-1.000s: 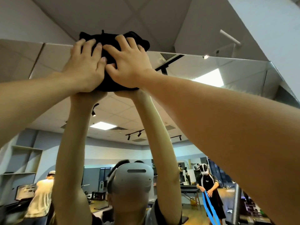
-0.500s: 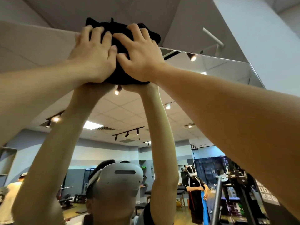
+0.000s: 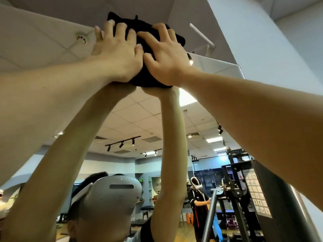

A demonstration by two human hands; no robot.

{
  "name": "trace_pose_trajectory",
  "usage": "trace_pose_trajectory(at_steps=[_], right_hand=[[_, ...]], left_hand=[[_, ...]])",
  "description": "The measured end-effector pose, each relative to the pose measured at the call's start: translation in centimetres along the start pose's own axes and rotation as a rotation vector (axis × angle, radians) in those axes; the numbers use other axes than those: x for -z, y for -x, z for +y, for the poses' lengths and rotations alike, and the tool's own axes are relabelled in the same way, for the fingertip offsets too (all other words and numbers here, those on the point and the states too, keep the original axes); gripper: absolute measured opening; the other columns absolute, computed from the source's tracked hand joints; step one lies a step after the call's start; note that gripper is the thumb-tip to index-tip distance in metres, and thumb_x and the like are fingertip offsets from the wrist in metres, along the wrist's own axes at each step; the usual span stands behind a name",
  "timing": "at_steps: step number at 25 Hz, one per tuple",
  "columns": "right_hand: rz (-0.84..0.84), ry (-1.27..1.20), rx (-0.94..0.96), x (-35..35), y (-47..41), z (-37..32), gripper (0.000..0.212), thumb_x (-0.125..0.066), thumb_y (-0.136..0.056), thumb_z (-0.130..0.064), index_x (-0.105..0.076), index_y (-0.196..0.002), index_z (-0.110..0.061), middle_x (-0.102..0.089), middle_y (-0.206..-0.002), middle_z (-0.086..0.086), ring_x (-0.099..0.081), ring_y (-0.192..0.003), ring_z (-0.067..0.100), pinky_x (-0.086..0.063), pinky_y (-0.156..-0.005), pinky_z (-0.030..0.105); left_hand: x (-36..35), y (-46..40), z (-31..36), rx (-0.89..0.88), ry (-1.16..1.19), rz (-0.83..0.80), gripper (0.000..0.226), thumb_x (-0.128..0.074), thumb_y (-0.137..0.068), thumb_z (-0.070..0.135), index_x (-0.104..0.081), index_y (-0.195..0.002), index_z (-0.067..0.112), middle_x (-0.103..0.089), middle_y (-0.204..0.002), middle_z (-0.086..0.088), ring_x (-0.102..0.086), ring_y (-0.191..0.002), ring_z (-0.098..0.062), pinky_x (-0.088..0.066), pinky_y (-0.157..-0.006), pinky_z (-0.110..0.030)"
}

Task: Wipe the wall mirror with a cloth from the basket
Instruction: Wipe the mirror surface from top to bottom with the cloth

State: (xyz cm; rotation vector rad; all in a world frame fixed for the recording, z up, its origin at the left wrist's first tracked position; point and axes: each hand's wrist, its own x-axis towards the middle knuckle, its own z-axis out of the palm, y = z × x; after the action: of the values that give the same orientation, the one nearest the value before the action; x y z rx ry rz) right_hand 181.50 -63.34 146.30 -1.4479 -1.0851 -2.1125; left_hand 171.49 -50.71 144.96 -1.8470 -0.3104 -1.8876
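Observation:
A black cloth [image 3: 145, 27] is pressed against the top edge of the wall mirror [image 3: 136, 119], high above my head. My left hand [image 3: 115, 53] lies flat on the cloth's left part, fingers spread. My right hand [image 3: 166, 56] presses the cloth's right part, beside the left hand and touching it. Both arms stretch upward. The mirror reflects my raised arms and a grey headset [image 3: 111, 194]. The basket is out of view.
The mirror's top right corner [image 3: 239, 67] meets a white wall [image 3: 272, 49]. A white bracket [image 3: 202, 35] sticks out above it. A dark metal stand [image 3: 234, 189] with a board is at the lower right. Another person [image 3: 197, 198] shows in the reflection.
Both hands have slid the cloth to the right along the mirror's top edge, nearer the right corner. My view has tilted and turned right.

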Motion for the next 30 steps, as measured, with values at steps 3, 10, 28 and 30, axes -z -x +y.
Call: trace_pose_trajectory(at_steps=[3,10,28,30], right_hand=[[-0.003,0.008,-0.006,1.0,1.9,4.3,0.059,-0.037,-0.094,-0.048,-0.045,-0.151,-0.033,-0.04,-0.149,0.004,-0.039,-0.132,0.025,-0.044,-0.104,0.044],[-0.031,-0.007,-0.022,3.4,6.5,14.5,0.058,-0.037,-0.093,-0.048,-0.045,-0.149,-0.035,-0.04,-0.149,0.003,-0.037,-0.135,0.025,-0.046,-0.102,0.05],[0.0,-0.065,-0.023,5.2,12.0,23.3,0.057,-0.041,-0.089,-0.047,-0.05,-0.145,-0.036,-0.043,-0.146,0.003,-0.04,-0.13,0.027,-0.044,-0.088,0.034],[0.0,-0.067,-0.015,5.4,13.1,23.0,0.058,-0.04,-0.088,-0.049,-0.051,-0.144,-0.036,-0.043,-0.146,0.004,-0.041,-0.129,0.027,-0.045,-0.088,0.034]], left_hand=[[-0.7,-0.6,4.7,-0.015,0.001,-0.013,0.06,-0.019,-0.105,0.04,-0.023,-0.157,0.01,-0.018,-0.164,-0.013,-0.008,-0.152,-0.035,-0.006,-0.124,-0.058],[-2.6,-1.7,15.9,-0.027,0.013,-0.036,0.061,-0.018,-0.105,0.04,-0.022,-0.157,0.009,-0.018,-0.164,-0.014,-0.007,-0.152,-0.036,-0.008,-0.123,-0.058],[-4.4,-1.3,25.3,-0.105,0.026,0.008,0.05,-0.026,-0.104,0.04,-0.037,-0.137,0.004,-0.032,-0.146,-0.022,-0.028,-0.136,-0.042,-0.024,-0.118,-0.056],[-4.4,-0.2,25.5,-0.115,0.02,-0.003,0.05,-0.027,-0.104,0.041,-0.037,-0.137,0.005,-0.032,-0.146,-0.022,-0.028,-0.136,-0.042,-0.024,-0.118,-0.055]])
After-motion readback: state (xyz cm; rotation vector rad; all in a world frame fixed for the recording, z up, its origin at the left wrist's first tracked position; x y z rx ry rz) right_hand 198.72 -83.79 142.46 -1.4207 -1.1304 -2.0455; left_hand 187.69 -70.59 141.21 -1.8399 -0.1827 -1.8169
